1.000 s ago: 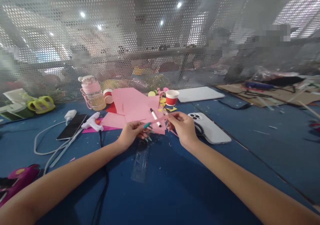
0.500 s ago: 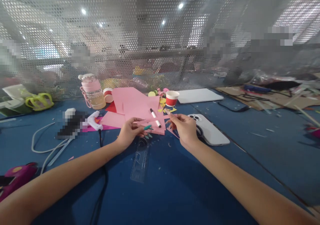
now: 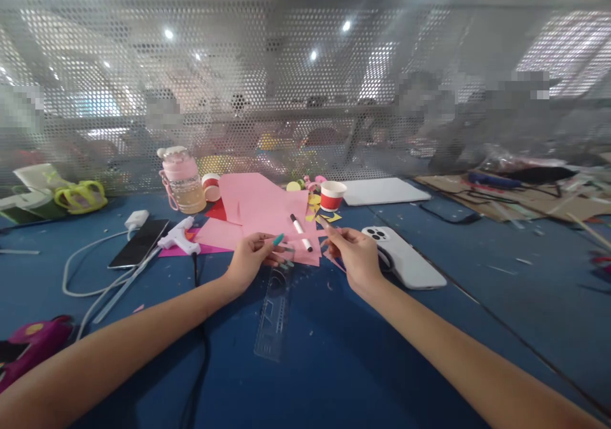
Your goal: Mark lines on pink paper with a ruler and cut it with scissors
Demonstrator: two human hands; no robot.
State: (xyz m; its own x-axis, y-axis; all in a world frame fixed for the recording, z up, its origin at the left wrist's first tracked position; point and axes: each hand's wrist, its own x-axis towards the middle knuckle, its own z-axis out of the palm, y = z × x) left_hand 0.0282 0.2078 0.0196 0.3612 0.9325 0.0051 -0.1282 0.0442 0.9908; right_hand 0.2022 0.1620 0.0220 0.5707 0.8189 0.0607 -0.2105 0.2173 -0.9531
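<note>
A narrow pink paper strip [image 3: 321,232] stretches between my two hands, above a pile of pink paper sheets [image 3: 260,203]. My left hand [image 3: 252,257] pinches its left end, the teal-nailed thumb uppermost. Thumb and fingers of my right hand [image 3: 356,251] close on the other end. A white marker with a black cap [image 3: 300,232] lies on the sheets just behind the strip. Below my left hand, a clear plastic ruler [image 3: 272,321] rests on the blue table. A dark rounded handle [image 3: 386,259], partly hidden, shows beside my right hand, near a white phone [image 3: 405,260].
Left of the paper are a white glue gun [image 3: 184,237], a black phone [image 3: 140,243] with a charger cable, and a pink-topped bottle [image 3: 184,181]. A red-and-white paper cup [image 3: 332,196] and a white flat panel [image 3: 386,191] stand behind. Perforated metal mesh [image 3: 305,85] closes the back.
The whole scene sits slightly lower as the camera tilts. My left thumb has shifted up along the strip; both hands still hold it.
</note>
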